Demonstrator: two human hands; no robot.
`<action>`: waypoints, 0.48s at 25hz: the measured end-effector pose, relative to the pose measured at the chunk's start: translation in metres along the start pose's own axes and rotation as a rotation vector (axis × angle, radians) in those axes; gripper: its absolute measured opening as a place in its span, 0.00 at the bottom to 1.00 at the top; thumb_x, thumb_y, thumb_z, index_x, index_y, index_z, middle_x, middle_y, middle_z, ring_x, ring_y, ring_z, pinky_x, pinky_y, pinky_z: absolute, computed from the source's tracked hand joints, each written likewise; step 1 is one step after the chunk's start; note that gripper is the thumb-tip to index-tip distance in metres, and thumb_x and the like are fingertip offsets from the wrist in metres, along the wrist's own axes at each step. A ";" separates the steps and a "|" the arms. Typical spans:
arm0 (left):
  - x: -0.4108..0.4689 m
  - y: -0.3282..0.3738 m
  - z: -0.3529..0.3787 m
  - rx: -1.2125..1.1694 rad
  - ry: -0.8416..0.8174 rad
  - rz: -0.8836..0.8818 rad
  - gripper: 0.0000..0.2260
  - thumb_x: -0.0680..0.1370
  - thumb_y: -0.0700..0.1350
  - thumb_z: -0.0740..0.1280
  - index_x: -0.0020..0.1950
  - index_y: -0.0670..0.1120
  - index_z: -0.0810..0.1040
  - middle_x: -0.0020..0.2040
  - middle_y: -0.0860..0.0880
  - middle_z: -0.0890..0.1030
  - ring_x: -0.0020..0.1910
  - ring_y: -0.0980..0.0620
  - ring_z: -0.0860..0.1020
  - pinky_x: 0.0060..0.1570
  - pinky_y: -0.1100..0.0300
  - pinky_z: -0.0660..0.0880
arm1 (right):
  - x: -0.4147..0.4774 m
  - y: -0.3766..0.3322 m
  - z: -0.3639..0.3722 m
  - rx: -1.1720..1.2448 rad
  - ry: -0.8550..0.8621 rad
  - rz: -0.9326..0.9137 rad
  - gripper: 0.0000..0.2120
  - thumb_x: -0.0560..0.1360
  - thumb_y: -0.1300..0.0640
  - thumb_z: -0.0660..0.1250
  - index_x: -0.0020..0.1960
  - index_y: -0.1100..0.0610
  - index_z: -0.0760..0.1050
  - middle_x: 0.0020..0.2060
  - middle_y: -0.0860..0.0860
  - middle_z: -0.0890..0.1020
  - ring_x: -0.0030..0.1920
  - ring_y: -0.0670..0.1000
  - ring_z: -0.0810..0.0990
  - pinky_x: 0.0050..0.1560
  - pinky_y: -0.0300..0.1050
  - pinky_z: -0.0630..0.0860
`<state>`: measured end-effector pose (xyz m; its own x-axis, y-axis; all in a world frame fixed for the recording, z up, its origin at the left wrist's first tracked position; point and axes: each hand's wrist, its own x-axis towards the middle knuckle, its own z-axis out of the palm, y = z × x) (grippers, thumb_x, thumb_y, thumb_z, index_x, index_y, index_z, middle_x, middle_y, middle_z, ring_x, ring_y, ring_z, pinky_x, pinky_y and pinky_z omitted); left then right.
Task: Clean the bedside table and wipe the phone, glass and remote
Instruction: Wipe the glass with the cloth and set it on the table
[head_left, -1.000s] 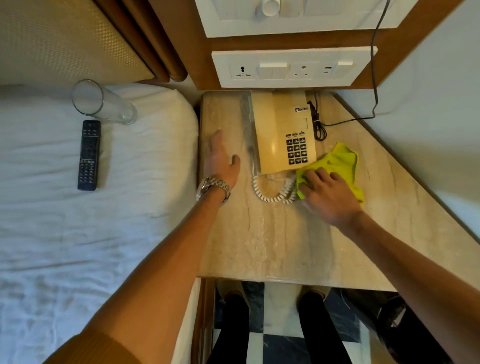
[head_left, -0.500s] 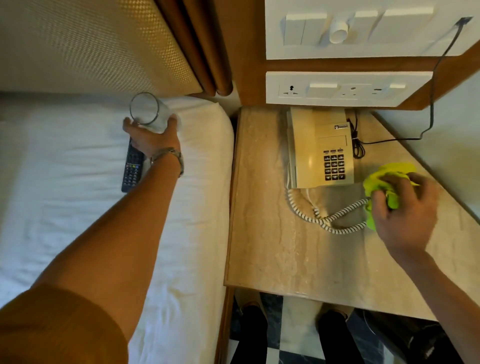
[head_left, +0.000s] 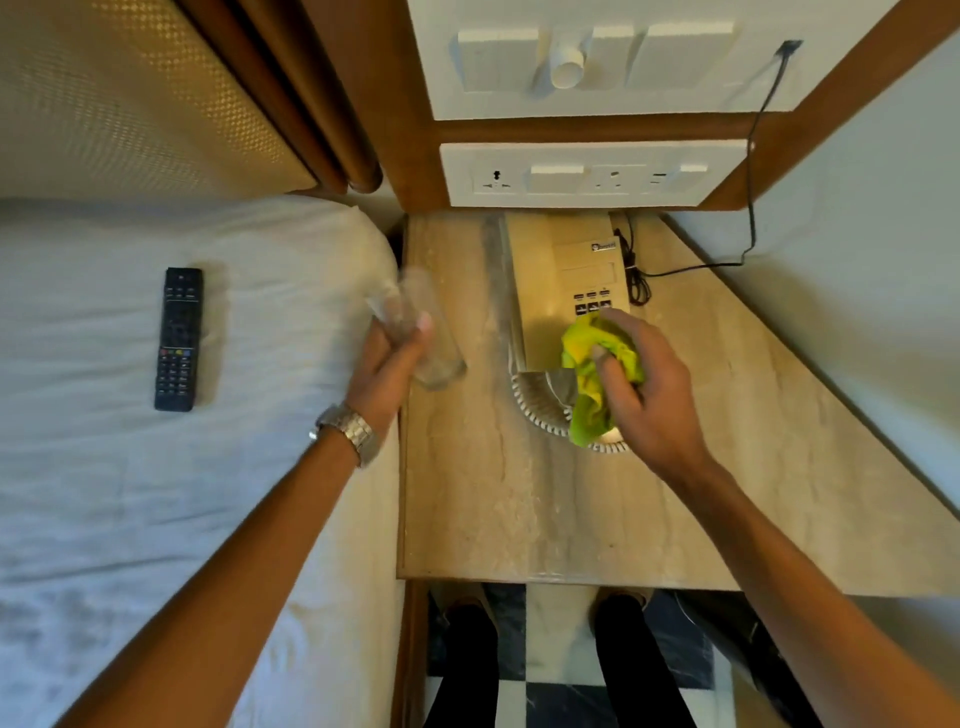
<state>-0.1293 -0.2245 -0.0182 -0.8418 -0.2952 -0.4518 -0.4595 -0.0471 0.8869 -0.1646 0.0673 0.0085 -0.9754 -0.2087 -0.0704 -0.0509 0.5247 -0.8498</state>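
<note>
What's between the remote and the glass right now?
Only bare white bed sheet in the head view: the remote lies alone, and the left hand holds the glass.

No text could be read with certainty. The phone (head_left: 563, 270) carried a small dark brand label on a pale plate at its upper right corner, but the lettering was too small and blurred to make out. The remote (head_left: 178, 339) on the bed showed rows of buttons, including coloured ones, with no legible markings. The wall socket panel (head_left: 592, 174) bore no readable print.
</note>
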 end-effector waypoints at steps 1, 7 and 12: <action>-0.012 -0.008 0.014 -0.017 -0.052 -0.040 0.27 0.69 0.71 0.72 0.63 0.59 0.79 0.51 0.56 0.85 0.52 0.56 0.83 0.53 0.56 0.79 | 0.000 -0.006 0.003 0.017 -0.029 -0.007 0.18 0.83 0.57 0.64 0.72 0.55 0.72 0.63 0.52 0.78 0.63 0.49 0.76 0.63 0.54 0.77; -0.057 -0.021 0.118 -0.151 -0.284 -0.326 0.31 0.72 0.72 0.67 0.67 0.55 0.76 0.61 0.45 0.84 0.59 0.43 0.83 0.57 0.39 0.80 | -0.023 -0.014 0.011 0.037 -0.024 0.073 0.17 0.84 0.56 0.62 0.72 0.54 0.74 0.62 0.54 0.75 0.64 0.49 0.74 0.65 0.45 0.74; -0.065 -0.009 0.131 -0.119 -0.297 -0.370 0.25 0.77 0.68 0.64 0.68 0.55 0.76 0.61 0.46 0.84 0.59 0.45 0.83 0.54 0.45 0.82 | -0.095 -0.002 0.000 0.062 -0.053 0.084 0.15 0.84 0.56 0.63 0.70 0.52 0.76 0.63 0.51 0.74 0.64 0.47 0.74 0.65 0.49 0.75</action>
<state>-0.1071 -0.0794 -0.0096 -0.6802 0.0460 -0.7315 -0.7224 -0.2112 0.6585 -0.0719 0.0861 0.0171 -0.9630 -0.2099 -0.1691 0.0459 0.4905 -0.8702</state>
